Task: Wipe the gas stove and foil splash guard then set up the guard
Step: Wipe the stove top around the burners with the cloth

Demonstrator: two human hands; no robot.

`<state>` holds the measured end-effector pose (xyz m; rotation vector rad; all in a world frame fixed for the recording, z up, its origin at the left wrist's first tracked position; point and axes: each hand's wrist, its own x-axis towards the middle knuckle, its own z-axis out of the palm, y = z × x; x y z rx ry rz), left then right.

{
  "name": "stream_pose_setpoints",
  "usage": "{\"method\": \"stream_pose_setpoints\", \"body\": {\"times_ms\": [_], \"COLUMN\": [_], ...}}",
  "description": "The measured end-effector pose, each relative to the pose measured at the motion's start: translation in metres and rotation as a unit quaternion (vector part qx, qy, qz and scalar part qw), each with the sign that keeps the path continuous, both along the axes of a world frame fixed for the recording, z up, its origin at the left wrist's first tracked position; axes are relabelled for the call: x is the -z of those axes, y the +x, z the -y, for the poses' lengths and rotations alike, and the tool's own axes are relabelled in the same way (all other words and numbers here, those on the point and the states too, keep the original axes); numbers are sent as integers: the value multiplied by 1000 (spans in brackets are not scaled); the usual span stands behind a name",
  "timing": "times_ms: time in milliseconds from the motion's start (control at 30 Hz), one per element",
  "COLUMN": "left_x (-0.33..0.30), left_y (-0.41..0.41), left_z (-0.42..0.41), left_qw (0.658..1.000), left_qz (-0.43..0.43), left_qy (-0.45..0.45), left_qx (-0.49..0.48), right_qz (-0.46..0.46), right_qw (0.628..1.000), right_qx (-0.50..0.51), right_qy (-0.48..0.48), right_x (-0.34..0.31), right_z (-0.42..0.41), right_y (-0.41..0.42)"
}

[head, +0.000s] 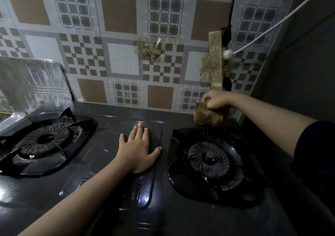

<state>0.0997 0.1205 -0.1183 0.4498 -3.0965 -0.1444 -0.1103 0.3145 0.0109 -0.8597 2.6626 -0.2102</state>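
Note:
A dark two-burner gas stove fills the lower view. My left hand lies flat, fingers spread, on the stove's middle panel between the burners. My right hand grips a brownish cloth at the stove's back right corner, above the right burner. The left burner sits under its black pan support. The foil splash guard stands at the far left, leaning by the tiled wall.
A patterned tile wall rises behind the stove. A taped, grimy power strip hangs on the wall above my right hand, with a white cable and a black cable. A grey side wall closes the right.

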Motion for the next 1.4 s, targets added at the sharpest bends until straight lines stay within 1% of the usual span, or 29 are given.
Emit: {"method": "stream_pose_setpoints", "body": {"times_ms": [100, 167, 300, 467, 567, 667, 800, 933, 1167, 1400], "left_x": [-2, -3, -3, -3, -3, -4, -4, -1, -1, -5], "left_y": [1, 1, 1, 2, 2, 2, 2, 1, 1, 2], "left_z": [-1, -1, -1, -1, -1, -2, -1, 0, 0, -2], "left_qw": [1000, 1000, 1000, 1000, 1000, 1000, 1000, 1000, 1000, 1000], "left_qz": [8, 8, 4, 4, 5, 8, 9, 5, 5, 5], "left_qy": [-1, 1, 1, -4, -5, -1, -5, -10, -9, 6], "left_qx": [-2, -5, -7, -5, -8, -7, -7, -6, -5, -5], "right_qz": [13, 8, -25, -40, -41, -55, -67, -72, -73, -108], "right_qw": [998, 996, 992, 985, 982, 980, 978, 979, 983, 986], "right_qx": [-25, -51, -126, -169, -180, -177, -172, -148, -86, -28], "right_qy": [-56, -73, -4, -5, 25, 68, 93, 119, 144, 125], "right_x": [10, 17, 30, 30, 23, 19, 18, 14, 16, 18], "right_z": [13, 26, 44, 42, 42, 45, 46, 22, -27, -42], "right_y": [-4, -8, -12, -26, -27, -26, -26, -34, -35, -23]}}
